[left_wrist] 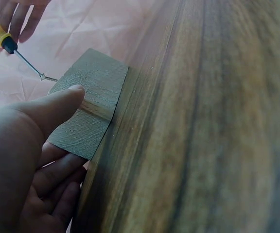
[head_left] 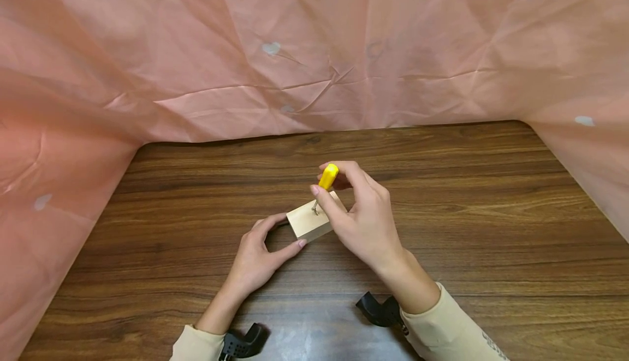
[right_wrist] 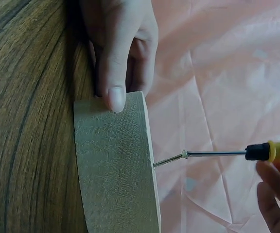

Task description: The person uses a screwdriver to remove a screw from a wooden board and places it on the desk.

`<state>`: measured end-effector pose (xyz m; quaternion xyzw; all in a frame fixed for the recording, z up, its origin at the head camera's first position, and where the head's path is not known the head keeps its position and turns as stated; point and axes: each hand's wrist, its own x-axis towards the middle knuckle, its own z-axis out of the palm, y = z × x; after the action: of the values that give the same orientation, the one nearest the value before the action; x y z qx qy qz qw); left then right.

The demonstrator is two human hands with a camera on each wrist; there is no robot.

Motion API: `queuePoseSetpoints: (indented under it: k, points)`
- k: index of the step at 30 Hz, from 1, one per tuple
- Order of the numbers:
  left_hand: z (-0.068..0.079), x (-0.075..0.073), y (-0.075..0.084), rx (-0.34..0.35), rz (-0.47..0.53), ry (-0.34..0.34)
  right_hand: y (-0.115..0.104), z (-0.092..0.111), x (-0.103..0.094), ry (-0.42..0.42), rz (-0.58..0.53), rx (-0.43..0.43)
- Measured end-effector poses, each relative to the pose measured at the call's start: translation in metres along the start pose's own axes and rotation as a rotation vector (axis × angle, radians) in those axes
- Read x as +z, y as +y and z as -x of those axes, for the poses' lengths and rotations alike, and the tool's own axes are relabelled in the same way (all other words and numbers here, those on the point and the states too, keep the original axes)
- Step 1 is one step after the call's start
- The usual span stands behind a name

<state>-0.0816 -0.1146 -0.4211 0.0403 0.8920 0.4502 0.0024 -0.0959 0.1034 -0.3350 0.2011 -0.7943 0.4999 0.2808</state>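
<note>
A pale wooden block (head_left: 306,222) lies on the table, held at its left end between the thumb and fingers of my left hand (head_left: 255,257). From its upper face stands a threaded screw (right_wrist: 169,159), most of its length showing and slightly tilted. My right hand (head_left: 366,222) grips a screwdriver with a yellow handle (head_left: 327,177) above the block. In the right wrist view, the screwdriver's metal shaft (right_wrist: 217,154) meets the screw head, at a slight angle to the screw. Part of the block's right end is hidden behind my right hand in the head view.
The dark wood-grain table (head_left: 467,213) extends around both hands. Pink cloth (head_left: 314,66) with pale heart shapes hangs behind it and along both sides. Black wrist mounts (head_left: 378,311) sit at both cuffs, close above the tabletop.
</note>
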Motion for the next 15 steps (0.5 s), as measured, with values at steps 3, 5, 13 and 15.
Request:
queuePoseSetpoints:
  k: [3,5,13,15]
  points:
    - [-0.0007,0.0002,0.0001,0.007,0.000,-0.001,0.0007,-0.0004,-0.0003,0.015,0.005,-0.043]
    - [-0.0013,0.0003,-0.0002,0.012,0.002,0.000,0.0010,-0.0006,-0.0011,0.018,0.000,-0.044]
    - [-0.0012,0.0000,-0.0014,0.012,0.007,0.002,0.0004,-0.0003,-0.0021,0.015,-0.014,0.016]
    - [-0.0009,-0.0002,-0.0016,0.011,0.007,0.003,0.0005,0.0001,-0.0010,0.022,-0.011,0.016]
